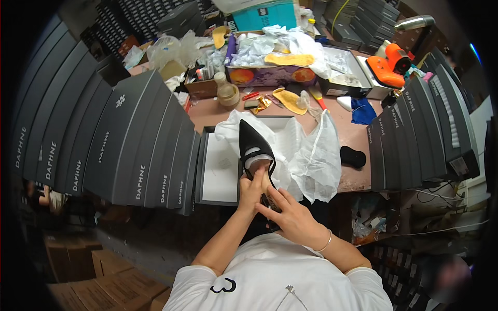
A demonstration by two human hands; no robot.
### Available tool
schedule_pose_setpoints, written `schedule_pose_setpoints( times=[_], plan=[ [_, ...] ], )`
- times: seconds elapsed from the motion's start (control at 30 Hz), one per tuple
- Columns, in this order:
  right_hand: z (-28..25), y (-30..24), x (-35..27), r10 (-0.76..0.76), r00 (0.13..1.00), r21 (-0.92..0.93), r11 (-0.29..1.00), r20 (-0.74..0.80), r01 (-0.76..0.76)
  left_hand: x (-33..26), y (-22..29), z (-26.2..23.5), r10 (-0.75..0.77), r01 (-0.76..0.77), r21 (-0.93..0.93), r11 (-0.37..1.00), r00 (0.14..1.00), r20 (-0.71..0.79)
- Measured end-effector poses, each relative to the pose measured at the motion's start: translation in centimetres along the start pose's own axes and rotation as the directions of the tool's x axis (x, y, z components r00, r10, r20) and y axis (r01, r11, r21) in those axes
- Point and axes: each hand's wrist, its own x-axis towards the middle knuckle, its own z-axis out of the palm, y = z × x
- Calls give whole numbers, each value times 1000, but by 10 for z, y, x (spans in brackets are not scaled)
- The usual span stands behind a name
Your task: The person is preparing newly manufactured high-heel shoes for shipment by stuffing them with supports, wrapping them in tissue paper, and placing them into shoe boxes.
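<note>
Grey boxes (124, 140) stand stacked along the left and right edges of the tabletop (358, 136); toward its far right corner sits an orange device (386, 72), perhaps a tape dispenser. By the far edge, a purple carton (272, 77) backs a jar (228, 97) and yellow insole (289, 100)

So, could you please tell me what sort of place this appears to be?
Probably a shoe workshop or packing area: there's a black pointed shoe, an open box with white tissue paper, and stacked grey boxes.

1 blk shoe (249, 136), 3 yel. insoles (289, 101), 1 blue cloth (363, 111), 1 bangle (329, 241)
</note>
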Motion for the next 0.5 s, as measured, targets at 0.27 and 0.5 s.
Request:
schedule_pose_setpoints(
  times=[0.27,0.5],
  plan=[
    [-53,52,-88,372,811,891,155,-452,426,40,106,0,549,-608,430,668,792,268],
    [-23,32,-41,478,874,899,-338,-91,278,-30,132,23,582,-868,465,175,472,662]
  ],
)
